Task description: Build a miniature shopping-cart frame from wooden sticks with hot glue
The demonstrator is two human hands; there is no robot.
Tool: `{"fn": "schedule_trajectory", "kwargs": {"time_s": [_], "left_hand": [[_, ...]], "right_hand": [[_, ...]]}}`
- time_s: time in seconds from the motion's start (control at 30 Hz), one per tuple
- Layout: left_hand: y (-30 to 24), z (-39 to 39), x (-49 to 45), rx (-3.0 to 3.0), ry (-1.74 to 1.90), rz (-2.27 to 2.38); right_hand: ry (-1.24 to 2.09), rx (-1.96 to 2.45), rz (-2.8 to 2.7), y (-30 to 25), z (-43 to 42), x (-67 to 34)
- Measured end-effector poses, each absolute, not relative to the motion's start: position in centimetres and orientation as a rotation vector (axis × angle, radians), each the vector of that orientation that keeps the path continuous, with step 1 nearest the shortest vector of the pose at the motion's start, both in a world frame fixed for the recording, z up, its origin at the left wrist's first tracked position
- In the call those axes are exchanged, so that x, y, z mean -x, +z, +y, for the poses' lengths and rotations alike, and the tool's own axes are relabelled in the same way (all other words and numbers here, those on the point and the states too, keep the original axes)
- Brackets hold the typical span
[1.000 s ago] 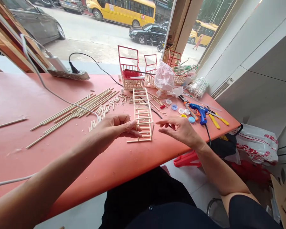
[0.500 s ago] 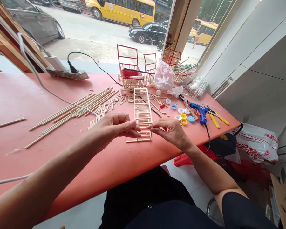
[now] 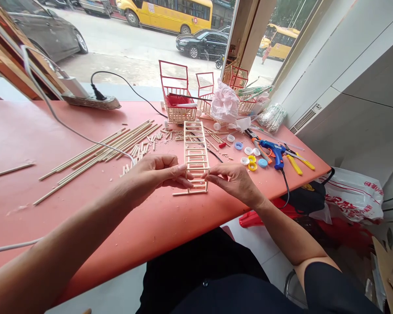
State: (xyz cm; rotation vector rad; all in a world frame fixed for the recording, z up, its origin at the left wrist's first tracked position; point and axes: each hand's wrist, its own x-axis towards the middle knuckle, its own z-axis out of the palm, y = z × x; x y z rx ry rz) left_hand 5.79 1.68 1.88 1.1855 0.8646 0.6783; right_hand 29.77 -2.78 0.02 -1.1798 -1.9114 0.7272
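Note:
A small ladder-like frame of pale wooden sticks (image 3: 197,156) stands on the pink table, its many rungs running between side rails. My left hand (image 3: 162,172) pinches its left side near the lower end, thumb and forefinger together. At the same height on the other side, the closed fingertips of my right hand (image 3: 231,179) grip the right rail. One stick at the frame's base juts out leftward below my left hand. Short cut stick pieces (image 3: 138,152) lie just beyond my left hand, partly hidden by it.
Long wooden sticks (image 3: 108,150) lie at left. A blue glue gun (image 3: 274,150), pliers (image 3: 294,165) and bottle caps (image 3: 248,151) are at right. Behind stand a red-trimmed stick cart (image 3: 180,114), a crumpled pink bag (image 3: 225,102) and a power strip (image 3: 91,101). A white cable (image 3: 68,126) crosses the left side.
Hardly anything differs. Both hands keep their hold on the stick frame, and the view has shifted very slightly.

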Motion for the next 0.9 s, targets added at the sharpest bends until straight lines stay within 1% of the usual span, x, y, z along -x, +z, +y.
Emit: {"fn": "schedule_trajectory", "kwargs": {"time_s": [0.2,0.5,0.9], "left_hand": [[1.38,2.04,-5.75,-1.174,0.68,0.843],[2.27,1.71,-5.87,-1.152,0.651,0.851],[2.11,2.15,-5.92,-1.149,0.632,0.843]], "right_hand": [[0.73,1.173,-1.916,0.08,-2.82,-29.75],[0.729,1.165,-1.922,0.06,-2.82,-29.76],[0.684,1.138,-1.935,-0.16,-2.72,-29.75]]}}
